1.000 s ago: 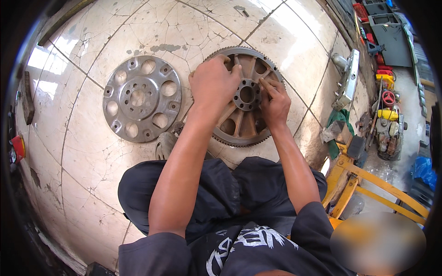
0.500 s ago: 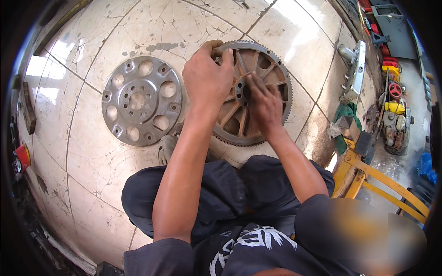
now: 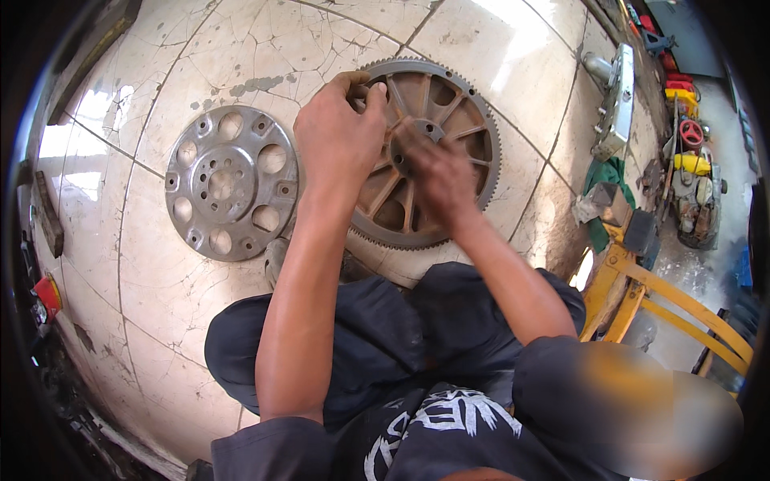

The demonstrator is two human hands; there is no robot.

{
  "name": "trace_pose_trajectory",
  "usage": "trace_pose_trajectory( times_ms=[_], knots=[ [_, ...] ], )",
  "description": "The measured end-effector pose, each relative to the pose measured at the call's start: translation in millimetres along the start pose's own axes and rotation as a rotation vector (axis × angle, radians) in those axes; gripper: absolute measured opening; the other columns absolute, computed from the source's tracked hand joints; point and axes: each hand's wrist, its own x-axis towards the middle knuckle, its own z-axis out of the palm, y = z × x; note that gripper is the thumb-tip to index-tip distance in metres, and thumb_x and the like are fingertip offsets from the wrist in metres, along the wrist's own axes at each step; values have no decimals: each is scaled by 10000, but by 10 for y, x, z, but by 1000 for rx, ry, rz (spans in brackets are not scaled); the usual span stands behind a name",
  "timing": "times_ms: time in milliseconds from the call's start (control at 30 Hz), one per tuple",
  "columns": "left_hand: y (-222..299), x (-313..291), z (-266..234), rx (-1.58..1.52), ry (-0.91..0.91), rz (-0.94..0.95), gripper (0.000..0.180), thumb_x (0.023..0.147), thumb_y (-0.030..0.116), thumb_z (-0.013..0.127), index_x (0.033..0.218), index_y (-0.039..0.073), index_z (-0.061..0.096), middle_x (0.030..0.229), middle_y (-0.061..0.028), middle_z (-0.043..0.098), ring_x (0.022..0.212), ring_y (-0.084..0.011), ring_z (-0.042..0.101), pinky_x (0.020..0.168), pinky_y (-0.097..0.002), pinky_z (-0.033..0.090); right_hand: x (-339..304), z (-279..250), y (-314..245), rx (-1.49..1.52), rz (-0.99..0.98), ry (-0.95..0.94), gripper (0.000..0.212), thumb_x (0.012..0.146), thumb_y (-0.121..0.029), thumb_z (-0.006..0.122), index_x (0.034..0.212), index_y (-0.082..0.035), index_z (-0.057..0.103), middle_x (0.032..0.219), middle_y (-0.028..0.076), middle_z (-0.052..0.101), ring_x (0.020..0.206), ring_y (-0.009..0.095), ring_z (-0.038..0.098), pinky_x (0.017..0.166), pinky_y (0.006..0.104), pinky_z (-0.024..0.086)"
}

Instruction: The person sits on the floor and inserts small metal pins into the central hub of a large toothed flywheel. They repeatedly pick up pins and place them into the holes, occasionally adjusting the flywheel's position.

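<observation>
A brown, rust-stained flywheel (image 3: 383, 192) with a toothed outer ring and raised spokes stands on the floor before me. My left hand (image 3: 341, 124) is closed round its upper left rim, thumb and fingers curled over the edge. Across the hub lies my right hand (image 3: 439, 170), its fingers stretched out over the central holes and blurred by motion. I can make out nothing in that hand. To the left, apart from both hands, a flat grey metal disc (image 3: 230, 144) with large round openings and small bolt holes rests on the tiles.
Cracked cream tiles (image 3: 168, 313) make up the floor. A silver metal part (image 3: 616, 104) and a green cloth (image 3: 601, 172) are at the right, beside a yellow metal frame (image 3: 642, 276). Farther right stands a machine with a red wheel (image 3: 690, 132). A wooden bar (image 3: 48, 212) lies far left.
The view has shifted slightly. The flywheel appears turned, its hub holes now in different places. My right hand has moved over the hub; my left hand still grips the rim.
</observation>
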Motion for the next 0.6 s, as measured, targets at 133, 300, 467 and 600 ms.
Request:
trace_pose_trajectory(
  times_ms=[133, 300, 467, 600],
  knots=[
    [-59, -10, 13, -16, 13, 20, 402, 953, 349, 723, 1169, 15, 773, 1077, -221, 780, 1046, -381, 741, 950, -427, 545, -13, -32, 119, 34, -5, 34, 546, 881, -14, 589, 1422, -74, 637, 1479, 75, 646, 1199, 239, 680, 1038, 438, 488],
    [-58, -2, 26, 31, -11, 19, 403, 955, 356, 721, 1158, 12, 775, 1081, -226, 778, 1056, -386, 738, 957, -429, 542, -2, 3, 7, 5, -66, 48, 580, 841, -3, 592, 1419, -42, 628, 1488, 120, 629, 1193, 257, 677, 1025, 437, 497],
    [-47, 14, 76, 48, -1, 47, 407, 955, 364, 722, 1155, 14, 775, 1089, -227, 776, 1062, -388, 737, 962, -430, 540, -103, 84, 64, -10, -112, 15, 607, 815, 15, 608, 1421, -32, 626, 1515, 154, 597, 1111, 320, 680, 983, 434, 520],
    [-113, 3, 24, 113, -26, 19, 413, 958, 377, 720, 1157, 20, 776, 1093, -229, 775, 1068, -396, 734, 968, -429, 540, 42, -69, 24, 68, 44, -26, 596, 825, 27, 616, 1416, -46, 638, 1470, 164, 634, 1206, 294, 683, 939, 455, 536]
  ],
)
